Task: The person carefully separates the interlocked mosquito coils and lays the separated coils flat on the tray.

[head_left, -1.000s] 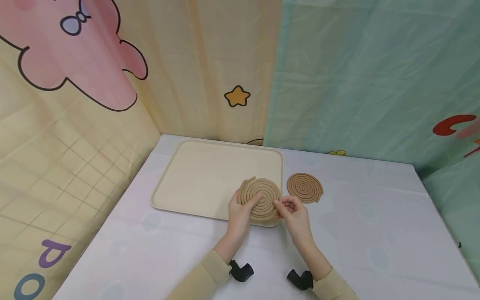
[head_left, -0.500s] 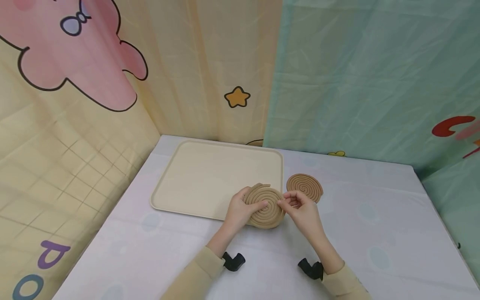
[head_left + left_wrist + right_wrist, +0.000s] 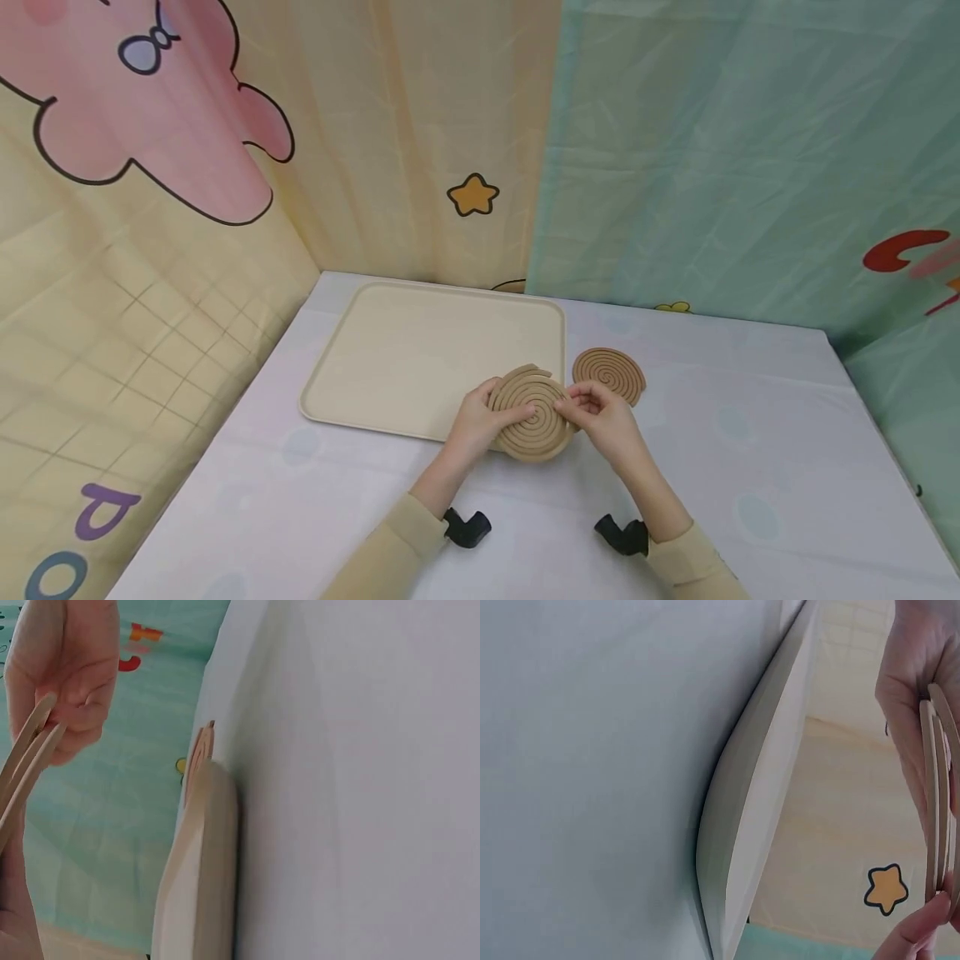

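Note:
My left hand (image 3: 472, 423) grips a stack of tan mosquito coils (image 3: 536, 442) from the left, its thumb laid across the top coil near the centre. At the stack's right edge, my right hand (image 3: 611, 425) pinches the rim between thumb and fingers. Seen edge-on in the right wrist view, the coils (image 3: 931, 802) are thin layers with slight gaps between them. In the left wrist view the layers (image 3: 28, 769) spread apart near the right hand's fingertips. The stack is held up over the tray's near right corner. A browner mosquito coil (image 3: 609, 373) lies flat just beyond the right hand.
A shallow cream tray (image 3: 420, 358) lies on the white-covered table (image 3: 750, 467), left of the lone coil. Printed curtains (image 3: 712, 150) stand behind the table and along its sides. Black wrist cameras (image 3: 468, 529) hang at both cuffs.
Both hands and the stack have moved a little toward me and to the right, then slowed almost to a stop. The stack has turned slightly, moving its outer end to the right.

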`<state>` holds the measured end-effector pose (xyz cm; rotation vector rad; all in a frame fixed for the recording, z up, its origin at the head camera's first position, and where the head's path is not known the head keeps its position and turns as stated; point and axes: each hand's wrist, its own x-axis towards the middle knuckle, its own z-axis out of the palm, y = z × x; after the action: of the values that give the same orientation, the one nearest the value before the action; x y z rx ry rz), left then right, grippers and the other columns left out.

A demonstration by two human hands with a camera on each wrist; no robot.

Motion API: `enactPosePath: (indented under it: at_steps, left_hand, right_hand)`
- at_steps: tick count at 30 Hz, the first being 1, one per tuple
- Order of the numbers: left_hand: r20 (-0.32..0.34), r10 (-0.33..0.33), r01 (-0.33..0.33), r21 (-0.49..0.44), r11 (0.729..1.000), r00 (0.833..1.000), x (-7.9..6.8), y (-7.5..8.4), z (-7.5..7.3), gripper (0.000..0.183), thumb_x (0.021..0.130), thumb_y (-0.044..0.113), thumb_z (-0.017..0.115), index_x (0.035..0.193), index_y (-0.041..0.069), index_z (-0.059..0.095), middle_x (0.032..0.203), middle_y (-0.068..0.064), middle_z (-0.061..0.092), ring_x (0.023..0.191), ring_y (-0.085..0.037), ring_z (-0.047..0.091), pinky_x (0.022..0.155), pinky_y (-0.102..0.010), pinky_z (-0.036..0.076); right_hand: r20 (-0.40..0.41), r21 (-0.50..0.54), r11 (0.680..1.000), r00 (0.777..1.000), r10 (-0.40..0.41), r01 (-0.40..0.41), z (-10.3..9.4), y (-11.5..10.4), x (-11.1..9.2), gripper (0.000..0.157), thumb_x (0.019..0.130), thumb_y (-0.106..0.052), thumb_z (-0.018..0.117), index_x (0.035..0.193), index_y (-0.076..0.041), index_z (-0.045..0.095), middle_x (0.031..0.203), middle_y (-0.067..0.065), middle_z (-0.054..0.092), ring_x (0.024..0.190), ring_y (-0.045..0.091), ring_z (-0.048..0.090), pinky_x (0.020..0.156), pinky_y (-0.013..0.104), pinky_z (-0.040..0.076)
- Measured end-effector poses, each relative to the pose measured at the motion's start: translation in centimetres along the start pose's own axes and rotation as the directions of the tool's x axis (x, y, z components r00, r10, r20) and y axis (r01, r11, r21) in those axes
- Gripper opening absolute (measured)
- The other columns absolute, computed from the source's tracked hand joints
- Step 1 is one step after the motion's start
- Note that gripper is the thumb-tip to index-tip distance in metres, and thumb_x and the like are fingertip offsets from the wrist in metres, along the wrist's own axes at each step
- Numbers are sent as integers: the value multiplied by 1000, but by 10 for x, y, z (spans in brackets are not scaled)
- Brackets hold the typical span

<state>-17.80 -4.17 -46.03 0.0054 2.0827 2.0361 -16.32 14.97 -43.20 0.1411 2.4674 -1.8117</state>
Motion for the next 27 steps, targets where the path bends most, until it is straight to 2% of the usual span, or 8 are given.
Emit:
enactPosePath:
  at_steps: [3,7,9,11,17,19,22,27]
  left_hand:
    - [-43,-43,37,-149,988,998,-3,-8,9,58,82,21,80,131,3,56,124,-13,66,110,-19,65,94,-26,54]
    - [-95,-66,29,-346,938,993,-9,-18,20,62,86,15,76,139,1,47,137,-16,58,127,-25,58,99,-25,51]
    - [-126,-63,8,-394,919,990,-11,-20,23,62,85,14,76,139,1,47,139,-16,57,129,-26,56,99,-24,50]
    - [-146,-55,-8,-397,918,988,-11,-19,23,61,85,14,77,137,2,50,138,-15,58,128,-25,56,99,-24,50]
    - [-156,29,-45,-102,994,987,-9,-15,11,54,81,24,81,127,4,61,122,-12,69,114,-23,66,94,-27,54]
    - [-129,54,-55,0,998,990,-9,-13,7,52,80,27,82,123,4,64,117,-12,71,108,-21,68,91,-29,56]
    - [-71,66,-60,86,995,995,-8,-9,2,51,80,28,82,122,4,65,114,-12,72,103,-20,69,88,-30,57]
    - [7,66,-66,154,986,998,-5,-4,-4,50,81,28,81,123,7,65,114,-11,72,102,-20,69,89,-32,57]
  right_hand:
    - [-33,92,995,998,51,-48,5,4,1,27,89,-13,73,107,4,61,84,0,60,70,7,58,65,20,55]
    - [-70,176,981,993,91,-77,14,9,0,27,90,-11,71,107,5,59,82,-2,60,71,6,59,65,18,55]
    - [-80,196,977,991,103,-85,18,11,0,26,90,-12,71,107,5,59,82,-2,60,71,6,60,65,18,56]
    - [-85,203,976,991,103,-84,20,12,-1,26,90,-12,71,106,5,58,82,-2,59,71,6,60,65,18,56]
    - [-58,110,993,997,44,-38,16,13,-3,25,87,-13,75,101,2,61,81,0,60,72,7,59,68,23,57]
    - [-49,54,999,999,6,-3,12,12,-3,25,86,-15,77,100,1,63,80,1,62,71,8,59,67,25,57]
    - [-54,-31,998,997,-55,53,8,11,-3,25,84,-18,79,96,0,67,79,4,64,69,8,59,64,23,55]
    - [-72,-140,984,990,-118,107,7,10,-4,24,82,-22,81,92,-4,69,79,7,66,69,8,60,60,18,52]
